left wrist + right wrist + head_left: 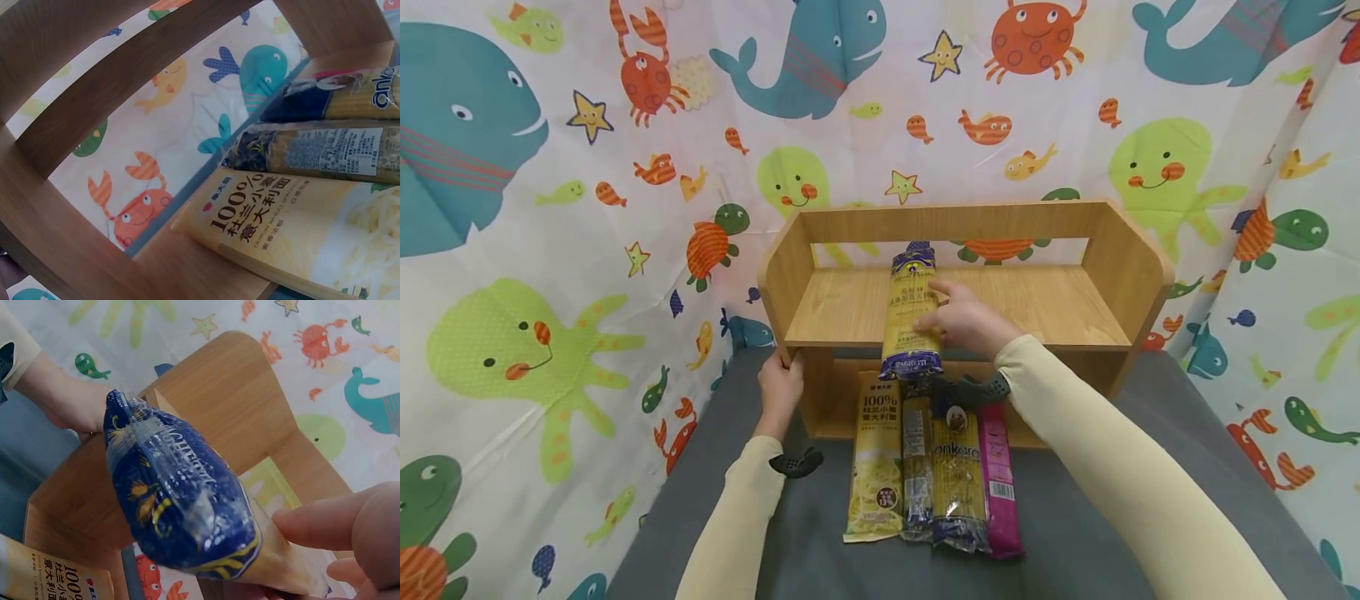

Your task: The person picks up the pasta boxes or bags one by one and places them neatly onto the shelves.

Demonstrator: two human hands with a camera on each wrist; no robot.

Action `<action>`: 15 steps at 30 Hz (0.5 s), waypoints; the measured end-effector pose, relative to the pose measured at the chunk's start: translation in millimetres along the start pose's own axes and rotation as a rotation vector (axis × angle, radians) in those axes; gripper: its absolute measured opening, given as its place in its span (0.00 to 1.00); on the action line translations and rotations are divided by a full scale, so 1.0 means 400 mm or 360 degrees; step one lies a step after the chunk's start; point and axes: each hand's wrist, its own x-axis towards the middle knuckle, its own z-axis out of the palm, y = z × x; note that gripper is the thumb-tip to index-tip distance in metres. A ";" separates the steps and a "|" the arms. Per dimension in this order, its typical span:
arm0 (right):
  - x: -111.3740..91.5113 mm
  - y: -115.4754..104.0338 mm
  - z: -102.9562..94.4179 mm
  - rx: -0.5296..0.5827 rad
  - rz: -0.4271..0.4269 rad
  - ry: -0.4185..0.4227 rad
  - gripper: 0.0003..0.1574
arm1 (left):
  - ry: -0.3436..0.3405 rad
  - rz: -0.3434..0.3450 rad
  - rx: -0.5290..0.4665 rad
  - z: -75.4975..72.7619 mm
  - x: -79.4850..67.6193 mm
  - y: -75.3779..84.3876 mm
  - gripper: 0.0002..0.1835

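Note:
My right hand [966, 317] grips a yellow spaghetti pack [910, 312] with blue ends, thumb on one side. The pack is tilted over the front of the upper board of a small wooden shelf [850, 308]. Its blue end [181, 487] fills the middle of the right wrist view, and my right fingers [331, 519] show beside it. My left hand [780, 392] holds the lower left side of the shelf; some of its fingers are hidden behind the panel.
Below stand a cream pasta pack [876, 458], a clear pack with a label [917, 458], a blue-and-yellow pasta pack [957, 475] and a pink pack [1000, 483], partly inside the lower level. They extend onto the grey table [820, 533]. A patterned curtain [685, 167] hangs behind.

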 end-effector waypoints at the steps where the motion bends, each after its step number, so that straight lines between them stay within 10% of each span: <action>1: 0.001 -0.001 0.000 0.0040 0.0009 0.0011 0.62 | 0.0001 0.0004 0.0001 0.001 0.001 0.000 0.18; 9: 0.007 0.004 0.004 0.0317 -0.0008 0.0080 0.63 | 0.0004 0.0012 0.0008 0.006 0.003 -0.005 0.17; 15: -0.007 0.020 -0.021 -0.0027 -0.0189 0.0239 0.57 | -0.0004 -0.0007 -0.0006 0.003 0.004 -0.002 0.18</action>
